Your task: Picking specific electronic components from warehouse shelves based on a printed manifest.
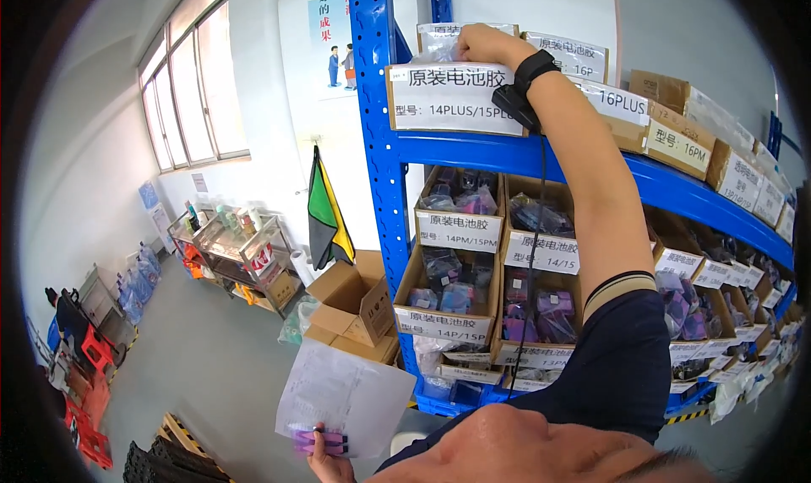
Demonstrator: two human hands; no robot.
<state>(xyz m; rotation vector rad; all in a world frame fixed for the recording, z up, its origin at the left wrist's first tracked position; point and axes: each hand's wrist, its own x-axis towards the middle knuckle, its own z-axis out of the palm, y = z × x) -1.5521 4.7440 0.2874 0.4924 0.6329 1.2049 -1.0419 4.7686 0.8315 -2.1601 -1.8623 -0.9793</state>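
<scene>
My right hand [488, 45] reaches over the front of a labelled cardboard box [452, 120] on the top shelf. Its fingers curl downward beside crumpled clear plastic [438, 54]; the box front hides the fingertips, so what they grip cannot be made out. A black wristband [535, 67] with a small black device [512, 107] sits on that wrist, and a dark cable runs down from it. Low down, my left hand [328, 466] is closed on a printed white paper sheet [355, 394], its thumb pressing small purple packets [314, 441] against the page.
The blue metal rack [378, 145] carries rows of labelled boxes with bagged dark and purple parts [456, 297]. Left of it stand an open carton [351, 301] and a hanging green, yellow and black cloth [325, 204]. Farther off are a cart [245, 246], water bottles [139, 284] and red stools [95, 352].
</scene>
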